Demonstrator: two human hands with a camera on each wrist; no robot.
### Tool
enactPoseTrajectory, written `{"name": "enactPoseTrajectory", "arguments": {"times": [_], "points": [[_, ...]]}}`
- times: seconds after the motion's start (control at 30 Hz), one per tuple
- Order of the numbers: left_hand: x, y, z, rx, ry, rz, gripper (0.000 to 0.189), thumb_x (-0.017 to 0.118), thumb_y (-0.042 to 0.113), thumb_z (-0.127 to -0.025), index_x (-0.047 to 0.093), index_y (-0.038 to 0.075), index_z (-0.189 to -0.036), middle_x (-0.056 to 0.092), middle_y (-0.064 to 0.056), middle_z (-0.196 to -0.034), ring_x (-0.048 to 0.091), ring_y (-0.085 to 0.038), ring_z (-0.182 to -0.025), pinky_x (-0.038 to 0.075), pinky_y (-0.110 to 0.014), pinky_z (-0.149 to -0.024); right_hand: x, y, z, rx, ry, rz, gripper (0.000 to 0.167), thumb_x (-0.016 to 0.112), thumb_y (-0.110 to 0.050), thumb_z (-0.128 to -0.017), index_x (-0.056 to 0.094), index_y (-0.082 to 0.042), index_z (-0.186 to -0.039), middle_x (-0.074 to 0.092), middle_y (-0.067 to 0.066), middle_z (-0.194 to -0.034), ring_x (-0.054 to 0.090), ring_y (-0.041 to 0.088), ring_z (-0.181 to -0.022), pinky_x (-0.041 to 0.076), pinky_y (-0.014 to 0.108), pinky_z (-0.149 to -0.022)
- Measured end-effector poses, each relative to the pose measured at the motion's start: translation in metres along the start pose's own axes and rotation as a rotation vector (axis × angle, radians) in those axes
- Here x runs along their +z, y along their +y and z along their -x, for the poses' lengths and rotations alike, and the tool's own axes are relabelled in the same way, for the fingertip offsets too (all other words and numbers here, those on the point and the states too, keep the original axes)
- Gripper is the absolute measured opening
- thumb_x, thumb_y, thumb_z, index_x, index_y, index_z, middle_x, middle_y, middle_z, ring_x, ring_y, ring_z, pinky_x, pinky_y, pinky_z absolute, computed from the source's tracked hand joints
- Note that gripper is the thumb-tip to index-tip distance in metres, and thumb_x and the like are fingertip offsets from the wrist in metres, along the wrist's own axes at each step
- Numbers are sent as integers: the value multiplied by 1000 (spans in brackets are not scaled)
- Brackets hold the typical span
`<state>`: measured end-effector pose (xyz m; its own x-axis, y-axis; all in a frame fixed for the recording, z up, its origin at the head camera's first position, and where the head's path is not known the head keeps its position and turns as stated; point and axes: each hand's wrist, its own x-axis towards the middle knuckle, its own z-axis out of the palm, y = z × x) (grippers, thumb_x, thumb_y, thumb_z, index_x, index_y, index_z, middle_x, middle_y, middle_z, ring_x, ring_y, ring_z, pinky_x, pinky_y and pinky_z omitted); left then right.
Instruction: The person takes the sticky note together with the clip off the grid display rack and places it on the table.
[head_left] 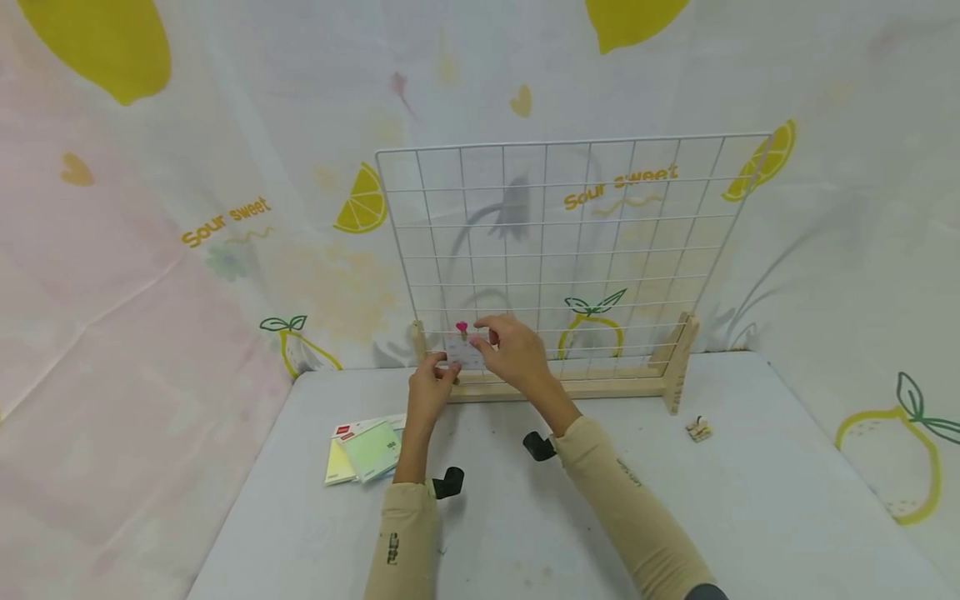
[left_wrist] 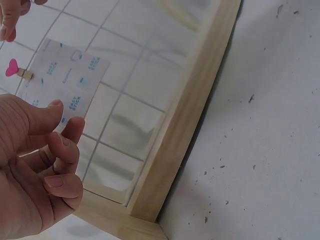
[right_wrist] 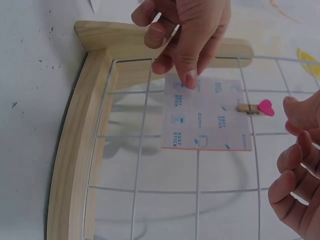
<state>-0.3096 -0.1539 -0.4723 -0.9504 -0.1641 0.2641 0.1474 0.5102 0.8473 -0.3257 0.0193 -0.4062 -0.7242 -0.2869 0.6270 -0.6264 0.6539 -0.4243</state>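
A small square pad of sticky notes (right_wrist: 207,127), its pale backing printed "EASY STICK" in blue, lies against the white wire grid (head_left: 585,250) near the lower left. A small wooden clothespin with a pink heart (right_wrist: 266,107) clips one edge of it to a wire. My left hand (head_left: 429,393) pinches the pad's opposite edge, thumb in front and fingers partly hidden behind. Close by the clothespin, my right hand (head_left: 517,354) holds nothing; its thumb and bent fingers stand apart from the clip in the right wrist view.
The grid stands in a wooden base (head_left: 585,389) at the table's back. Left of my left forearm lie yellow and green sticky-note packs (head_left: 375,454). Some small wooden clothespins (head_left: 699,429) lie on the right. A lemon-printed cloth (head_left: 262,167) hangs behind.
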Motion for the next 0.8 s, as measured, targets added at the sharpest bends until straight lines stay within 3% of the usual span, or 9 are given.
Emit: {"name": "enactPoseTrajectory", "arguments": {"times": [0.2,0.53,0.8], "points": [[1,1,-1,-2,7,0,24,68,16,-95,66,2,-114,70,-8,-74,61,-20,-64,42,-28,-54,3,-4,-2,-5,10,5,25,75,-22,-89,73,-8,-110,53,-1,-73,43,12,-59,35,26,-49],[2,0,0,-43,25,48,11,66,12,-95,66,2,-102,70,-9,-73,60,-21,-64,41,-27,-55,11,-5,-4,34,27,14,27,76,-23,-88,73,-10,-111,52,-3,-72,44,11,-57,35,25,-45],[3,-4,-2,-38,22,92,8,66,7,-94,64,1,-99,70,-11,-73,62,-26,-64,40,-25,-52,12,-10,-9,82,-28,83,32,73,-27,-91,70,-14,-119,55,-3,-75,47,11,-58,35,25,-44]]}}
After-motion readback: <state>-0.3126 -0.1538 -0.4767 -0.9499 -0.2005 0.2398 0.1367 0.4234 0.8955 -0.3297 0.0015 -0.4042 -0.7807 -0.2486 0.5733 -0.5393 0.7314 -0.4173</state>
